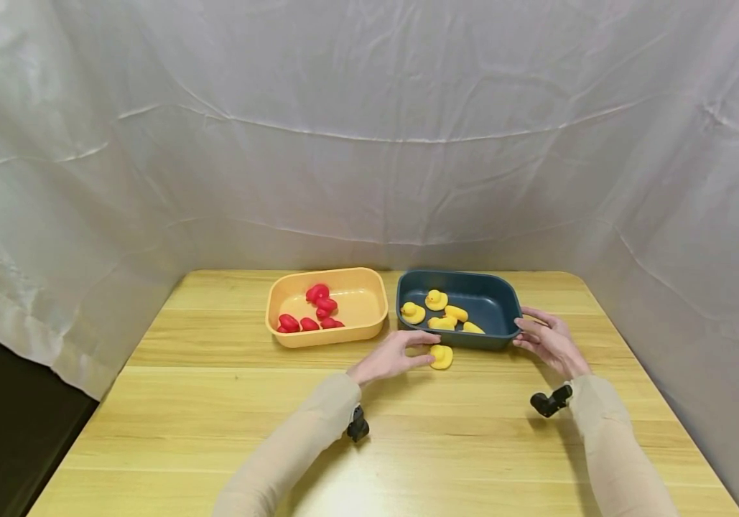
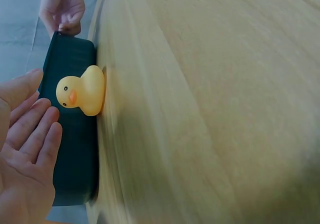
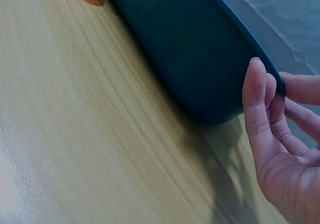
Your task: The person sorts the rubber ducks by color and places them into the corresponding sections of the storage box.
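Note:
In the head view my left hand [image 1: 398, 356] is beside a yellow rubber duck [image 1: 442, 357], which sits on the table right in front of a dark blue bin [image 1: 487, 342]. The left wrist view shows this hand's fingers [image 2: 37, 134] extended, with the duck [image 2: 90, 91] just beyond their tips. At the bin's right end, my right hand [image 1: 551, 343] pinches the rim, as the right wrist view shows with its thumb [image 3: 256, 86] against the outer wall. Several yellow ducks [image 1: 437, 300] lie inside the blue bin.
Left of the blue bin stands a yellow-orange bin [image 1: 327, 338] with several red ducks [image 1: 327, 306] in it. Both bins are near the back edge of the wooden table [image 1: 447, 445]. A pale curtain [image 1: 369, 179] hangs behind and at the sides.

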Demonstrator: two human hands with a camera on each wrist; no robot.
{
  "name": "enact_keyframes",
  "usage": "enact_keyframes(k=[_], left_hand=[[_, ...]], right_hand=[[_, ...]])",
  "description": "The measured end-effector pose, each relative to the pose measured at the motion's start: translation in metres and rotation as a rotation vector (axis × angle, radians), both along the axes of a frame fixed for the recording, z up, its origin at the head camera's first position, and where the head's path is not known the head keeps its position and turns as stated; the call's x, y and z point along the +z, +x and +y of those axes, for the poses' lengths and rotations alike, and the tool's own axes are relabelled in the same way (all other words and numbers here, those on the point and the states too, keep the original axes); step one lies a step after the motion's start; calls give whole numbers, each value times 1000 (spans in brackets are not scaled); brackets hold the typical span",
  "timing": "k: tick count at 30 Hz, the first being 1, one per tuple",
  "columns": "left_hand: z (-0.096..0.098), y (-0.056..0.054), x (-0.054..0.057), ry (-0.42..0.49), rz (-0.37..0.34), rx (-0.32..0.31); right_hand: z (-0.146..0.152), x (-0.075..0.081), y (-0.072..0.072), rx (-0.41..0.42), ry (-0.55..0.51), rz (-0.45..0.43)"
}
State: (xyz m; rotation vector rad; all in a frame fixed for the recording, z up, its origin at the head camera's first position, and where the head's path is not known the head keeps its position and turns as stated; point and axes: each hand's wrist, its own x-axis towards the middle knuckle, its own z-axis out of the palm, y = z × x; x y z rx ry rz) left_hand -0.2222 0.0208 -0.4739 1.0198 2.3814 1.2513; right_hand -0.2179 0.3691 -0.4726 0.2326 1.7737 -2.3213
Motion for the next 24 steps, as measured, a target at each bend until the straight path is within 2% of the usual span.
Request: enact_keyframes(k=[5, 12, 20, 24], left_hand=[[0, 1, 0, -49, 11, -20], [1, -1, -5, -70, 24, -37], [0, -2, -5, -60, 71, -71], [-1, -1, -5, -83, 114, -107]], right_hand=[[0, 0, 0, -2, -5, 1], [0, 0, 0, 3, -3, 3], [1, 0, 0, 3, 0, 1], [1, 0, 0, 2, 3, 0]])
